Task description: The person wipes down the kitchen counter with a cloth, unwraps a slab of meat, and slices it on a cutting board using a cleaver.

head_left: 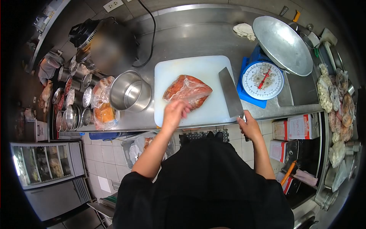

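A worker's right hand (pixel 249 126) grips the handle of a broad-bladed cleaver (pixel 230 91) at the front edge of a stainless-steel counter (pixel 190 38), the blade reaching away over the right side of a white cutting board (pixel 171 66). Whether the steel rests flat on the board or hangs just above it cannot be told.

The left hand (pixel 175 114), fingers partly curled, is over the board's front edge at the near side of a large cut of raw red meat (pixel 187 89); the view does not settle whether the fingertips touch or pinch it. The meat, streaked with pale membrane, sits around the middle of the board, set slightly to the left and apart from the blade. It looks dense, fairly heavy and yielding, with a moist surface likely to slide under light fingers. A spread palm on the thick middle would steady it; for lifting, support from beneath the bulk looks surer than a pinch of the loose membrane.

Beside the board's left edge stands a steel pot (pixel 120 91); off its right edge, a blue dial scale (pixel 263 80). Farther back are the scale's metal pan (pixel 282 44) and a crumpled white cloth (pixel 244 31).
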`<state>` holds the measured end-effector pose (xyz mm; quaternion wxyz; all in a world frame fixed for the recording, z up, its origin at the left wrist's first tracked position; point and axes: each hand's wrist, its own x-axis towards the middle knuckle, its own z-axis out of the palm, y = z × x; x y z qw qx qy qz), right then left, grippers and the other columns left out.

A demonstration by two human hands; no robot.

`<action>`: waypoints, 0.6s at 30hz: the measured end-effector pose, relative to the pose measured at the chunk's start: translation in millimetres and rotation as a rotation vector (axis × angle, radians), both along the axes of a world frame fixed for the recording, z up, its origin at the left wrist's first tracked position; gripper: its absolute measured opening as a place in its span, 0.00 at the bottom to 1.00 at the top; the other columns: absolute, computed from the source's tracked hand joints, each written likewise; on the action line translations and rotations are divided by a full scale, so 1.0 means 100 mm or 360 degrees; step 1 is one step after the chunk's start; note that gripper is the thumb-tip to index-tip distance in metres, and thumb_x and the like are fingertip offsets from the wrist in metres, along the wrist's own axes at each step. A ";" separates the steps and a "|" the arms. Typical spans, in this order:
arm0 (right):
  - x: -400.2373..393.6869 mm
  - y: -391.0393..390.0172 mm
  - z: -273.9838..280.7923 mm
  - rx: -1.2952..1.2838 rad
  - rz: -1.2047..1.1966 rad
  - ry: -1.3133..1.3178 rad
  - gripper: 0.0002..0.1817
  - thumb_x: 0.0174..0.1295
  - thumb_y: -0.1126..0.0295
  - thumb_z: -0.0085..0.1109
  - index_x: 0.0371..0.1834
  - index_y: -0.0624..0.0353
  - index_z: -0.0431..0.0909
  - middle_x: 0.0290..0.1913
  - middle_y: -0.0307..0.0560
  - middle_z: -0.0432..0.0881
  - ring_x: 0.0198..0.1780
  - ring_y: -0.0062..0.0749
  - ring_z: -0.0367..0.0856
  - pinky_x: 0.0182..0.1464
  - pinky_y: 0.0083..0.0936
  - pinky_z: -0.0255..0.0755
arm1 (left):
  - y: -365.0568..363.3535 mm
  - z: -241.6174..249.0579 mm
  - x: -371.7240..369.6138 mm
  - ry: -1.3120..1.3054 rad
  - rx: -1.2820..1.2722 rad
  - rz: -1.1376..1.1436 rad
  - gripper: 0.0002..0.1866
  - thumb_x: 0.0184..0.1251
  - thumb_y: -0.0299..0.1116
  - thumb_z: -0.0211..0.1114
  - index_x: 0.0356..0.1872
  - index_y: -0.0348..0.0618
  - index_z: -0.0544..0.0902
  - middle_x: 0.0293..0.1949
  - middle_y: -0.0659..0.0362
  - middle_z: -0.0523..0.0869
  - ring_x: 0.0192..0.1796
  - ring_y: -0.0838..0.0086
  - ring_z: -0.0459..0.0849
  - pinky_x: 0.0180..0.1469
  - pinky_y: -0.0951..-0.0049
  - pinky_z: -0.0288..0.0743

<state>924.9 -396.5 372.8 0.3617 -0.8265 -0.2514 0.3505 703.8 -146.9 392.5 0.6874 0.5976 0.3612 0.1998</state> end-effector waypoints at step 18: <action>-0.01 -0.06 -0.13 0.0054 -0.0046 -0.0048 0.20 0.68 0.59 0.59 0.59 0.55 0.73 0.23 0.52 0.81 0.23 0.40 0.82 0.32 0.37 0.75 | 1.27 0.51 1.95 0.0118 0.1411 -0.0152 0.18 0.72 0.46 0.61 0.31 0.42 0.87 0.18 0.60 0.78 0.24 0.74 0.77 0.29 0.68 0.69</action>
